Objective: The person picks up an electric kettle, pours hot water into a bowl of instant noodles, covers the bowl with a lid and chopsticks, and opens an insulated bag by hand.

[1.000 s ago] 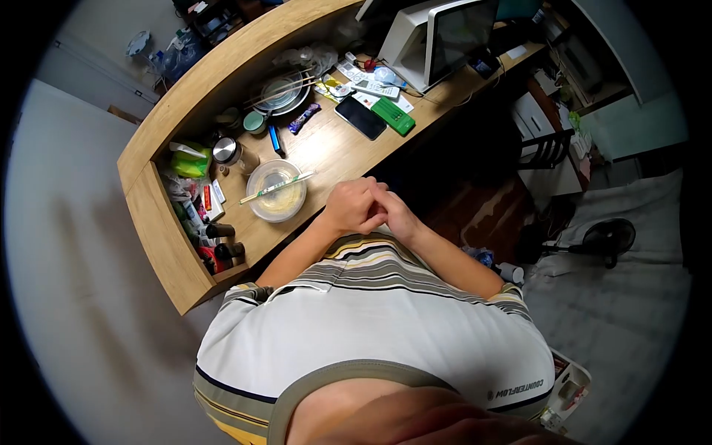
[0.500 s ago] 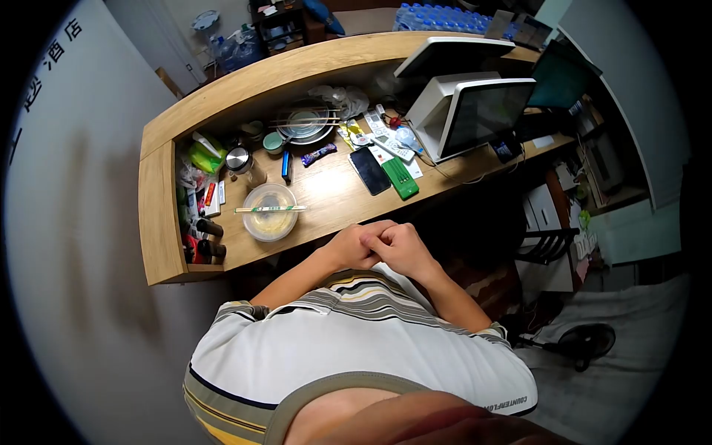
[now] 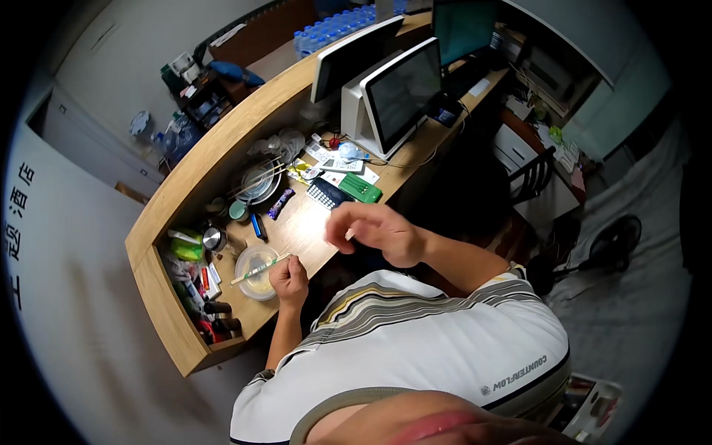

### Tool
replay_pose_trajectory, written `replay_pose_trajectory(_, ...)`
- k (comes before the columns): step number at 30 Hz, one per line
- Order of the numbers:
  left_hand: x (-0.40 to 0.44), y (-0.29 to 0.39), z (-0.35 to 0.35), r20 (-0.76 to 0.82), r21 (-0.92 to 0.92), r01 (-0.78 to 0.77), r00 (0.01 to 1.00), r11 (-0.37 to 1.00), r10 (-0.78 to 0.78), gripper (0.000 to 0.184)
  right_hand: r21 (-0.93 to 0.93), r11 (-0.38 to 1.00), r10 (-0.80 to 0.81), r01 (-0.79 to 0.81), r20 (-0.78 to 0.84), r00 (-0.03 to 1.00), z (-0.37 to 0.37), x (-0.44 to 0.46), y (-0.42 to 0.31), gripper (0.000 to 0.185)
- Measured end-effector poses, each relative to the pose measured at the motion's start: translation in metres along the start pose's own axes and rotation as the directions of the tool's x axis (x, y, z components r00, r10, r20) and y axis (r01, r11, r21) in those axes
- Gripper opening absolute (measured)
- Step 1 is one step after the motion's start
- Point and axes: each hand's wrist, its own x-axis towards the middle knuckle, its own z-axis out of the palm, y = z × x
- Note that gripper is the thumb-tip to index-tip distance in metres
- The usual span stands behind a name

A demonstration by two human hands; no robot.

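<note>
My left hand [image 3: 289, 280] is closed in a fist at the counter's front edge. Its thumb side is by the end of the wrapped chopsticks [image 3: 259, 270], which lie across a round plastic bowl [image 3: 259, 293] with pale contents; I see nothing in the fist. Over the front edge, my right hand [image 3: 378, 233] is raised with its fingers loosely bent and apart, holding nothing. A phone [image 3: 327, 193] with a lit screen of small white marks lies just beyond it. Beside the phone is a flat green case [image 3: 360, 188]. A purple snack wrapper [image 3: 281, 203] and a blue slim object [image 3: 258, 227] lie farther left.
Two white-framed screens [image 3: 400, 93] stand on the wooden counter [image 3: 222, 137]. Stacked bowls with chopsticks [image 3: 259, 182] sit at the back. A metal-lidded jar [image 3: 215, 238] is at the left. Behind me are a black chair [image 3: 535, 176] and a fan [image 3: 617, 241].
My clasped hands have come apart: the left moved to beside the bowl, the right rose toward the phone. The phone's dark screen is now lit. My view has turned and shifted.
</note>
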Motion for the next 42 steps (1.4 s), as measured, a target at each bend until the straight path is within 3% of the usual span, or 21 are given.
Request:
replay_pose_trajectory(1, 0.003, 0.003, 0.001, 0.026, 0.001, -0.002, 1.000, 1.000, 0.002, 0.041, -0.012, 0.988, -0.152, 0.153, 0.096, 0.984, -0.009, -0.003, -0.003, 0.036)
replay_pose_trajectory(3, 0.008, 0.009, 0.004, 0.060, -0.265, 0.069, 0.997, 0.962, -0.055, 0.047, -0.008, 0.945, -0.321, 0.327, 0.171, 0.931, -0.001, -0.008, -0.019, 0.036)
replay_pose_trajectory(5, 0.007, 0.001, 0.002, 0.116, -0.298, 0.108, 0.990, 0.949, -0.077, 0.048, 0.110, 0.944, -0.318, 0.311, 0.048, 0.947, 0.054, -0.003, -0.072, 0.032)
replay_pose_trajectory(8, 0.002, -0.034, -0.001, 0.229, -0.402, 0.187, 0.968, 0.896, -0.100, 0.049, 0.068, 0.898, -0.438, 0.434, 0.064, 0.897, 0.105, -0.006, -0.112, 0.034)
replay_pose_trajectory(10, 0.003, -0.045, 0.003, 0.341, -0.614, 0.332, 0.930, 0.716, -0.139, 0.031, -0.015, 0.844, -0.531, 0.536, 0.119, 0.839, 0.126, -0.012, -0.115, 0.035)
replay_pose_trajectory(12, 0.008, -0.022, 0.009, 0.472, -0.609, 0.444, 0.869, 0.657, -0.150, 0.025, -0.084, 0.788, -0.594, 0.610, 0.159, 0.789, 0.144, -0.017, -0.116, 0.037)
replay_pose_trajectory(14, 0.005, -0.002, 0.030, 0.400, -0.413, 0.371, 0.895, 0.832, -0.200, 0.030, -0.137, 0.741, -0.634, 0.658, 0.180, 0.752, 0.157, -0.020, -0.116, 0.039)
replay_pose_trajectory(16, 0.004, 0.011, 0.039, 0.446, -0.296, 0.430, 0.852, 0.853, -0.275, 0.021, -0.176, 0.705, -0.657, 0.687, 0.205, 0.726, 0.169, -0.022, -0.115, 0.041)
replay_pose_trajectory(20, -0.006, 0.005, 0.052, 0.534, -0.361, 0.491, 0.806, 0.793, -0.255, 0.020, -0.220, 0.648, -0.688, 0.729, 0.241, 0.685, 0.184, -0.029, -0.105, 0.045)
replay_pose_trajectory(28, -0.018, 0.014, 0.067, 0.666, -0.274, 0.597, 0.683, 0.754, -0.299, 0.020, -0.286, 0.523, -0.755, 0.803, 0.282, 0.592, 0.173, -0.068, -0.101, 0.055)
replay_pose_trajectory(32, -0.005, 0.030, 0.091, 0.652, -0.252, 0.560, 0.701, 0.789, -0.289, 0.020, -0.333, 0.475, -0.779, 0.814, 0.271, 0.566, 0.145, -0.094, -0.100, 0.060)
replay_pose_trajectory(38, 0.009, 0.053, 0.165, 0.674, -0.369, 0.485, 0.727, 0.793, -0.131, 0.030, -0.486, 0.417, -0.787, 0.768, 0.230, 0.573, 0.057, -0.151, -0.111, 0.069)
replay_pose_trajectory(40, 0.016, 0.058, 0.210, 0.720, -0.424, 0.414, 0.693, 0.805, 0.022, 0.043, -0.668, 0.426, -0.741, 0.610, 0.129, 0.658, 0.003, -0.174, -0.116, 0.064)
replay_pose_trajectory(41, 0.017, 0.074, 0.237, 0.726, -0.462, 0.427, 0.686, 0.778, 0.055, 0.051, -0.820, 0.402, -0.706, 0.407, 0.005, 0.708, -0.016, -0.184, -0.114, 0.065)
replay_pose_trajectory(42, 0.017, 0.088, 0.268, 0.727, -0.503, 0.440, 0.681, 0.744, 0.088, 0.060, -0.918, 0.287, -0.698, 0.274, -0.005, 0.716, -0.041, -0.190, -0.116, 0.060)
